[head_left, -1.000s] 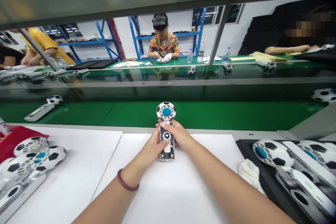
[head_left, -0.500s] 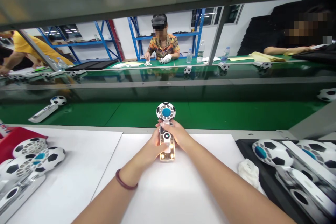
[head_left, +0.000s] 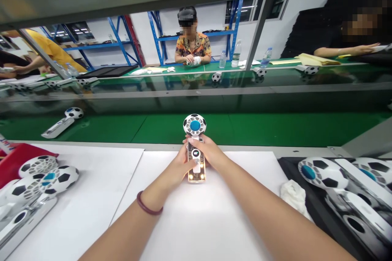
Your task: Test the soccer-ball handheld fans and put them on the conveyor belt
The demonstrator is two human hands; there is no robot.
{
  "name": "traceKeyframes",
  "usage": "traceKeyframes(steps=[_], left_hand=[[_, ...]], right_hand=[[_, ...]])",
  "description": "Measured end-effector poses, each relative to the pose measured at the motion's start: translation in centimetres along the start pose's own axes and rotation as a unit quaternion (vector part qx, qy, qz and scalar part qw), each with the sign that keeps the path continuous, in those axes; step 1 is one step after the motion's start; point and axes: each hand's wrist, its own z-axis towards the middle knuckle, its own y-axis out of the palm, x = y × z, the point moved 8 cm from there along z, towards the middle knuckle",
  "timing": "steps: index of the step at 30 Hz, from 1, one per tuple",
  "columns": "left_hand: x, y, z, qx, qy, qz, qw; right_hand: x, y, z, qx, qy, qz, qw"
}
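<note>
Near the far edge of the white tabletop [head_left: 183, 228], left hand [head_left: 178, 168] and right hand [head_left: 212, 151] wrap together round the glowing handle [head_left: 197, 177] of a football-patterned fan [head_left: 195, 127], held face-on, apparently so the round display [head_left: 196, 153] reads clearly and thumbs [head_left: 190, 165] reach its front

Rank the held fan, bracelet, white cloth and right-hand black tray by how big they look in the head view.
1. Black tray, cut off by the frame
2. Held fan and white cloth: unsure; fan taller, cloth wider
3. Bracelet
</note>
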Motion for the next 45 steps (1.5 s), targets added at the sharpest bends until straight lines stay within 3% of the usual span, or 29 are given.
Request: traceKeyframes(steps=[11,33,45], left_hand=[[0.7,0.6,-0.4,0.005,0.008,-0.022,1.0],[0.1,0.1,0.0,-0.002,0.021,-0.045,0.999],[0.1,0.2,-0.1,-0.029,0.01,-0.031,0.999]], right_hand=[[0.6,-0.3,0.5,-0.015,-0.005,-0.005,1.0],[0.1,-0.4,-0.6,0.008,0.021,-0.088,0.996],[0.1,-0.4,-0.7,0.008,0.026,-0.101,0.994]])
